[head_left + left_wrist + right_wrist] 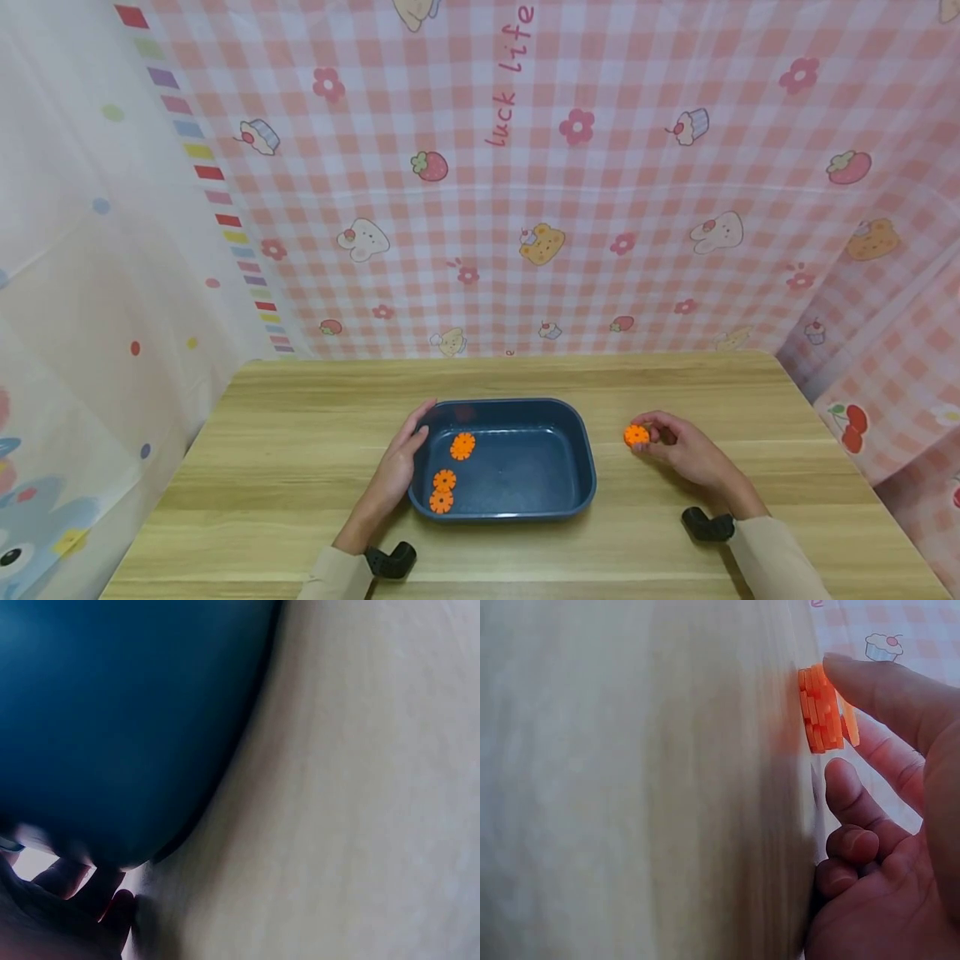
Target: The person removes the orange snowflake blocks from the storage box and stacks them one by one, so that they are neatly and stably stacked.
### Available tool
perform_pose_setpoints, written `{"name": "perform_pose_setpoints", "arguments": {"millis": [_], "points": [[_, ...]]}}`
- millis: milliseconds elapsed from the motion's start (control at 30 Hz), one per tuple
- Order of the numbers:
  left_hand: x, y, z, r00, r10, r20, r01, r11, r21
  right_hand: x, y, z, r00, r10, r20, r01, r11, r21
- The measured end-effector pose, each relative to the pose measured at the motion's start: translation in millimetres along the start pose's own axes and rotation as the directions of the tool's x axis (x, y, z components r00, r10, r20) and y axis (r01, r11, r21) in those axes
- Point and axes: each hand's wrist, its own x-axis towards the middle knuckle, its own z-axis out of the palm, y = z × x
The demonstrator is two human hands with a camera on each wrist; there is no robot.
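Observation:
A dark blue rectangular basin [517,512] stands on the table. My left hand [395,467] holds its left side, thumb over the rim and fingers along the outer wall. In the left wrist view, fingertips [101,892] touch the basin's wall [127,727]. Several orange notched plastic discs lie inside, a pair [462,446] farther back and others [442,492] near the front left corner. To the right of the basin, my right hand [693,454] pinches a small stack of orange notched discs [821,712] between thumb and fingers, low at the tabletop. One disc leans away from the stack.
The wooden table [300,467] reaches back to a pink checked curtain [480,292]. A pale curtain [135,250] hangs at the left. Black wrist-worn devices sit below the left hand [393,560] and the right hand [707,525].

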Motion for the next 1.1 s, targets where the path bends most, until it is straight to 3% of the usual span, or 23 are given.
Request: {"name": "perform_pose_setpoints", "arguments": {"millis": [367, 1100], "points": [[0.4, -0.2, -0.2, 1.000, 0.007, 0.003, -0.007, 1.000, 0.002, -1.3, -2.1, 1.5, 1.000, -0.017, -0.016, 0.017, 1.000, -0.007], [0.1, -0.6, -0.2, 1.000, 0.010, -0.003, -0.010, 1.000, 0.007, -0.2, -1.2, -0.3, 0.999, 0.030, -0.011, -0.030, 0.999, 0.016]]}}
